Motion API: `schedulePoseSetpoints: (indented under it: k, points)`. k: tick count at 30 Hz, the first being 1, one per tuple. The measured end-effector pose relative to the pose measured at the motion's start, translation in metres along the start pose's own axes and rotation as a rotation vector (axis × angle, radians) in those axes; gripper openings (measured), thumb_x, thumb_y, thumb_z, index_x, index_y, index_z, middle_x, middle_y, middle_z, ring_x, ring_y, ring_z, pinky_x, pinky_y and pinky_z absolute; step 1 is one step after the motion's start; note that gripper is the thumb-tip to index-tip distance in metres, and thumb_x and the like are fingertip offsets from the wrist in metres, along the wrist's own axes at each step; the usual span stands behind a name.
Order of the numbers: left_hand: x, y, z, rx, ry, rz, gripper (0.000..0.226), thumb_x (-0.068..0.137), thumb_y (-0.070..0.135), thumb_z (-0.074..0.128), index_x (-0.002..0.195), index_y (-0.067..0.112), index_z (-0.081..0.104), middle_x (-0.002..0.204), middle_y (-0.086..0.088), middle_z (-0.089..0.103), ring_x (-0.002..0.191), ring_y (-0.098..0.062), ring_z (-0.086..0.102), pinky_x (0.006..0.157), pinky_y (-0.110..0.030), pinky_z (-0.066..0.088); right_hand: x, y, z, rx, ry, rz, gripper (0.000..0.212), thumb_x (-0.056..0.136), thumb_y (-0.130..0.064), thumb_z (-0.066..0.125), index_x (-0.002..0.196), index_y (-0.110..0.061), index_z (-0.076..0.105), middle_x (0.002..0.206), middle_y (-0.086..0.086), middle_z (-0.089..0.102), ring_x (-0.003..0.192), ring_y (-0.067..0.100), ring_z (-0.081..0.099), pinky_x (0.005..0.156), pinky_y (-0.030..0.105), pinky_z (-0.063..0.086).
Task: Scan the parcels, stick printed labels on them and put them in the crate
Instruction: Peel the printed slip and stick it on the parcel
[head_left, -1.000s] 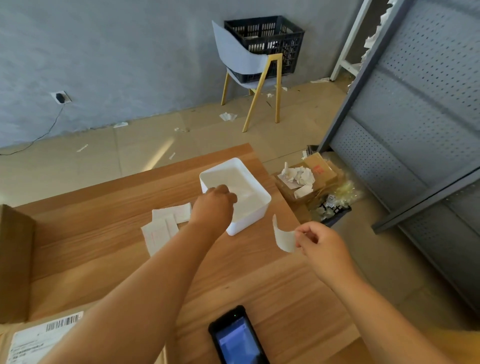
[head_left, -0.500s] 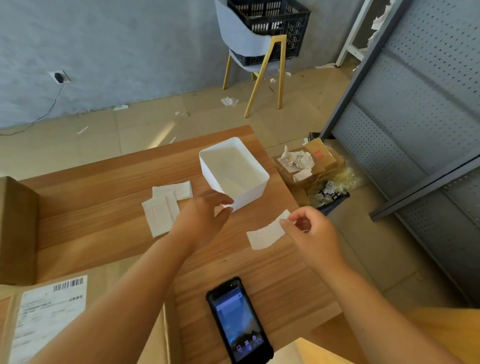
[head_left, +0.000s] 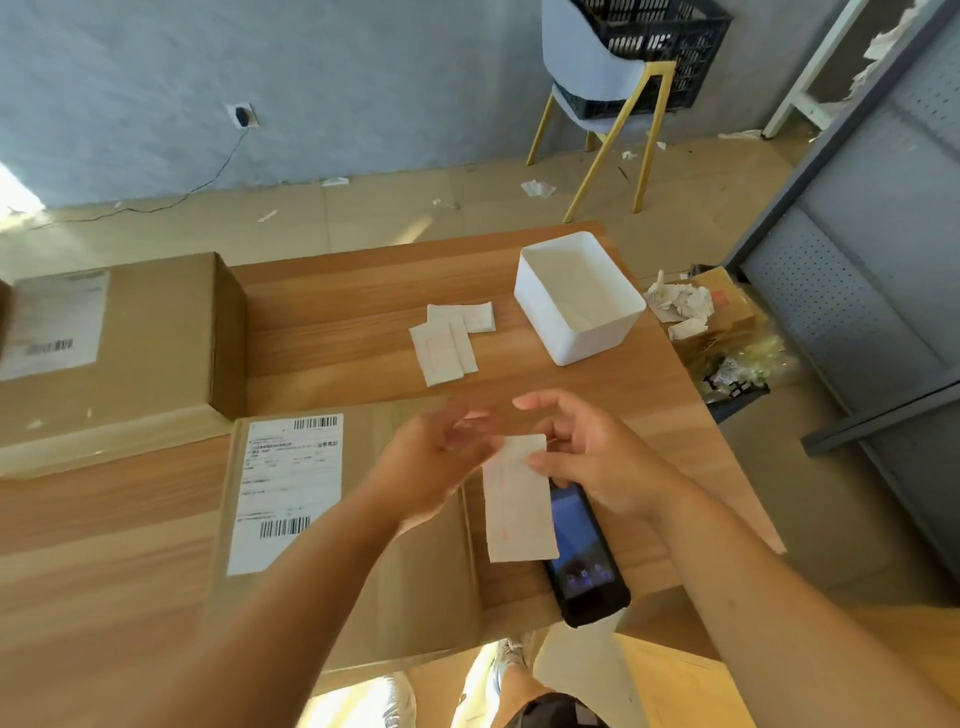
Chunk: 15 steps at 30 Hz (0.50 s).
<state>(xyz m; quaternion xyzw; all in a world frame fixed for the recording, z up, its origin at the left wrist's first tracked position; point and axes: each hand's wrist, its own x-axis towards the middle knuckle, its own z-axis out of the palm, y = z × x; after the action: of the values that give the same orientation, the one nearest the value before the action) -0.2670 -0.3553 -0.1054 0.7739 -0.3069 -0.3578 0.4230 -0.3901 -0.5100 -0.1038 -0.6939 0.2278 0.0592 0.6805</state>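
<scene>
A white printed label (head_left: 519, 501) hangs between my hands above the table. My right hand (head_left: 587, 460) pinches its top edge. My left hand (head_left: 436, 457) is blurred just left of the label's top, fingers near it; whether it touches is unclear. A flat cardboard parcel (head_left: 363, 519) with a shipping label (head_left: 285, 488) lies under my left arm. A bigger cardboard parcel (head_left: 130, 338) sits at the back left. The black handheld scanner (head_left: 584, 561) lies screen up, partly under the label. The black crate (head_left: 660, 47) rests on a chair far behind the table.
A white plastic bin (head_left: 576, 306) stands at the table's back right, with several loose labels (head_left: 452, 338) to its left. A box of crumpled paper scraps (head_left: 696, 306) sits on the floor off the table's right edge. Grey metal shelving (head_left: 872, 234) rises at the right.
My left hand drew back from the white bin to the label. My right hand brought the label in over the scanner; it now hangs downward. The view turned left, showing both parcels.
</scene>
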Motion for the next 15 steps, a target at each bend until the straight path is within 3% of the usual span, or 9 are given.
schedulePoseSetpoints:
  k: [4, 10, 15]
  points:
    - [-0.031, -0.021, -0.021, -0.017, 0.059, -0.020, 0.021, 0.085, 0.024, 0.065, 0.106, 0.027, 0.066, 0.093, 0.012, 0.067, 0.080, -0.004, 0.065, 0.077, -0.029, 0.055, 0.002, 0.004, 0.042, 0.003, 0.000, 0.018, 0.044, 0.086, -0.001, 0.066, 0.117, -0.030, 0.052, 0.092, 0.001, 0.068, 0.085, 0.013, 0.066, 0.067, 0.026, 0.048]
    - [-0.072, -0.052, -0.040, -0.081, 0.310, -0.043, 0.023, 0.085, 0.012, 0.064, 0.083, 0.034, 0.064, 0.088, 0.008, 0.068, 0.077, -0.013, 0.067, 0.071, -0.028, 0.054, -0.002, 0.011, 0.100, -0.032, 0.320, 0.068, 0.040, 0.082, -0.019, 0.074, 0.118, -0.021, 0.055, 0.108, -0.001, 0.063, 0.102, 0.013, 0.060, 0.078, 0.026, 0.051]
    - [-0.102, -0.076, -0.056, -0.345, 0.533, -0.111, 0.020, 0.085, 0.007, 0.063, 0.094, 0.025, 0.063, 0.081, 0.004, 0.064, 0.074, -0.014, 0.068, 0.067, -0.025, 0.056, -0.008, 0.020, 0.136, 0.039, 0.300, 0.182, 0.030, 0.085, -0.034, 0.069, 0.107, -0.016, 0.061, 0.107, 0.003, 0.066, 0.096, 0.016, 0.063, 0.070, 0.029, 0.052]
